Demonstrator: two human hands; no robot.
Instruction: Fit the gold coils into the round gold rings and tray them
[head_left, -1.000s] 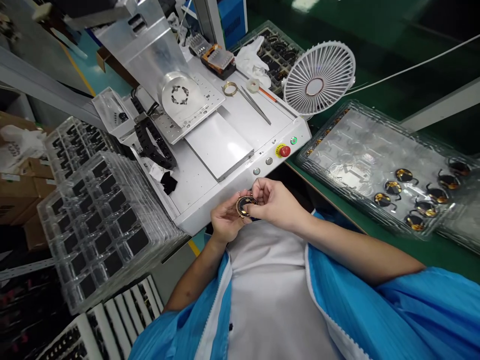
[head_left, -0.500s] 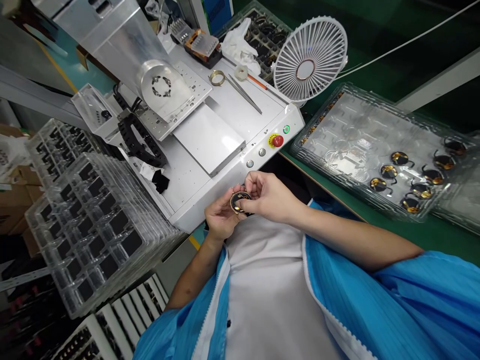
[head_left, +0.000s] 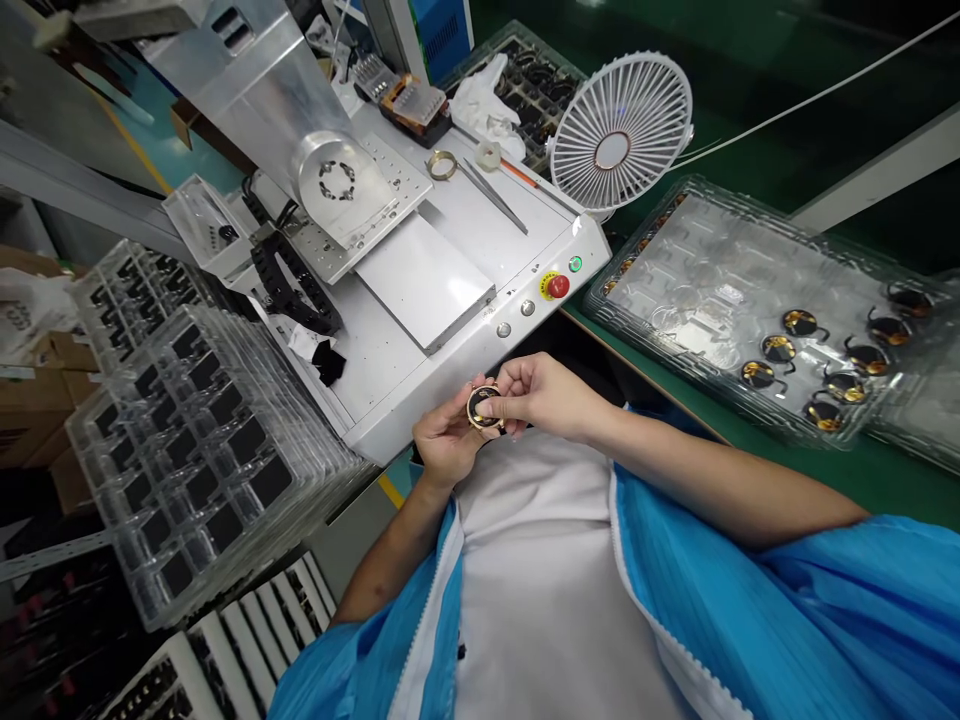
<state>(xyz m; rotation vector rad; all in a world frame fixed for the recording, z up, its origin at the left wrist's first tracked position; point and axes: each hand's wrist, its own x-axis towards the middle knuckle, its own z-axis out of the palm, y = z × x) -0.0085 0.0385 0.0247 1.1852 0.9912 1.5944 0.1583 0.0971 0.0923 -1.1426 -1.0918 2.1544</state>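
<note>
Probably light, stiff and easily scratched, the round gold-rimmed part (head_left: 479, 396), just off the white machine's (head_left: 401, 412) near edge, suits a rim hold, the left hand's (head_left: 448, 437) fingers curled round it, the right hand's (head_left: 551, 398) thumb against its dark face.

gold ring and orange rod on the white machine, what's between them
The tweezers and a small pale roll lie there, in the head view.

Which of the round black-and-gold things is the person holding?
The round gold-rimmed piece, held in the left hand with the right hand on it too. The black-and-gold pieces at picture right lie in a clear tray, untouched.
</note>
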